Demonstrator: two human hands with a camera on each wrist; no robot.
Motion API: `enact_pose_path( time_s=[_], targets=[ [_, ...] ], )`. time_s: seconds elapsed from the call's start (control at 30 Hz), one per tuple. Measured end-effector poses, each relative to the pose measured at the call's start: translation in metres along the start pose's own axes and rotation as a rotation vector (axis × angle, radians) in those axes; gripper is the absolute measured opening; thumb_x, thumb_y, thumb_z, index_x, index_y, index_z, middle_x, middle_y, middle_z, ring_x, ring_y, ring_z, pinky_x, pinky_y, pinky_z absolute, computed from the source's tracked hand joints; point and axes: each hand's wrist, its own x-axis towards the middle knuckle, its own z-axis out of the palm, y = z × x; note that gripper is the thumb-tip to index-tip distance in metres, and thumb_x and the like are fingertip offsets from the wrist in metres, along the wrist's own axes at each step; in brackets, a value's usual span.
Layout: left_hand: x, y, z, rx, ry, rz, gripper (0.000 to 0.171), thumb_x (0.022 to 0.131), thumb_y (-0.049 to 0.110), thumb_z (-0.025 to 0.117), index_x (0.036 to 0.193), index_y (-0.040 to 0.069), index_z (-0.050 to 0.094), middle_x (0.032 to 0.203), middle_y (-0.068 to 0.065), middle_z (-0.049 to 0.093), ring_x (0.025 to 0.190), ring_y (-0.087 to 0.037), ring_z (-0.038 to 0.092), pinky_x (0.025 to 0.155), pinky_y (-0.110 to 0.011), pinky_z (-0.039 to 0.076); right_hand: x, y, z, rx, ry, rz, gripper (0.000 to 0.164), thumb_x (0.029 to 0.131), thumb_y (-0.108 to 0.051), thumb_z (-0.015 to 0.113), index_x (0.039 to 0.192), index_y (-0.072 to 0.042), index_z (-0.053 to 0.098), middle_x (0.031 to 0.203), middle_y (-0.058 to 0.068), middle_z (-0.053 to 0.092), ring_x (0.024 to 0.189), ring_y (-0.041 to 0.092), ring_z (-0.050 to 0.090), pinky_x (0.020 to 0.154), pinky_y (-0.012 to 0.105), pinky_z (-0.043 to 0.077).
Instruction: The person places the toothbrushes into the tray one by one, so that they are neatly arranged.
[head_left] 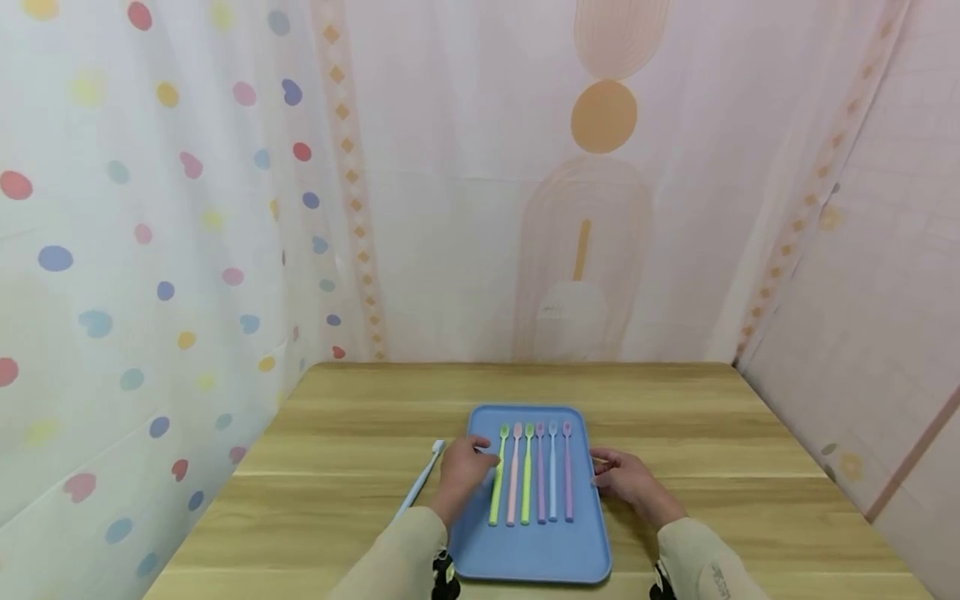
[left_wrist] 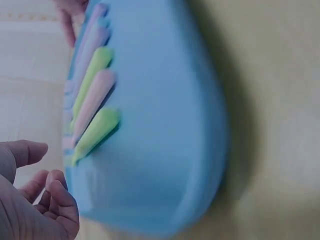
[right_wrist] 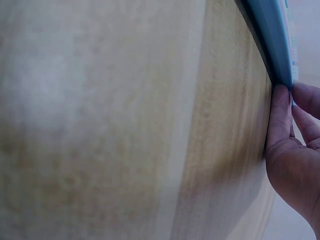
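A blue tray lies on the table with several toothbrushes in a side-by-side row, heads toward the far end. From the left come a green toothbrush, a pink one, a yellow-green one, then purple, light blue and purple ones. My left hand hovers by the tray's left side, near the first green toothbrush; its loosely bent fingers hold nothing in the left wrist view. My right hand grips the tray's right rim between thumb and fingers, as the right wrist view shows.
A light blue toothbrush lies slanted on the wooden table, left of the tray and partly behind my left forearm. Patterned curtains hang behind the table and at both sides.
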Motion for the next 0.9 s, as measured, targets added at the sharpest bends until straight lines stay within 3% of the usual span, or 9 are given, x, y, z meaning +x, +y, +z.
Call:
enact_pose_path(
  time_s=[0.23, 0.53, 0.77, 0.9],
  targets=[
    [0.016, -0.012, -0.040, -0.015, 0.009, 0.017, 0.034, 0.080, 0.007, 0.073, 0.110, -0.008, 0.069, 0.091, -0.013, 0.067, 0.081, -0.024, 0.060, 0.067, -0.035, 0.050, 0.000, 0.003, 0.003, 0.005, 0.004, 0.000, 0.053, 0.082, 0.015, 0.060, 0.134, 0.013, 0.052, 0.098, 0.016, 0.063, 0.085, 0.022, 0.061, 0.078, 0.039, 0.056],
    [0.024, -0.051, -0.096, 0.012, -0.046, -0.023, 0.039, 0.083, 0.010, 0.074, 0.115, -0.011, 0.065, 0.098, -0.018, 0.067, 0.085, -0.025, 0.061, 0.069, -0.035, 0.050, 0.001, 0.005, 0.002, 0.026, 0.008, -0.018, 0.053, 0.079, 0.017, 0.060, 0.132, 0.013, 0.054, 0.095, 0.015, 0.062, 0.084, 0.023, 0.061, 0.077, 0.038, 0.056],
    [0.013, -0.080, -0.110, -0.099, -0.151, -0.051, 0.038, 0.084, 0.009, 0.073, 0.112, -0.015, 0.062, 0.087, -0.012, 0.062, 0.068, -0.020, 0.057, 0.060, -0.032, 0.050, 0.003, 0.005, 0.003, 0.032, 0.023, -0.021, 0.053, 0.078, 0.017, 0.060, 0.131, 0.013, 0.055, 0.093, 0.014, 0.060, 0.082, 0.022, 0.060, 0.075, 0.037, 0.055],
    [0.010, -0.083, -0.110, -0.139, -0.143, -0.111, 0.039, 0.084, 0.007, 0.073, 0.115, -0.014, 0.063, 0.089, -0.010, 0.064, 0.070, -0.020, 0.055, 0.062, -0.032, 0.048, 0.003, 0.002, 0.002, 0.034, 0.023, -0.023, 0.053, 0.078, 0.017, 0.061, 0.131, 0.013, 0.055, 0.093, 0.015, 0.060, 0.082, 0.022, 0.060, 0.075, 0.037, 0.055]
  ],
)
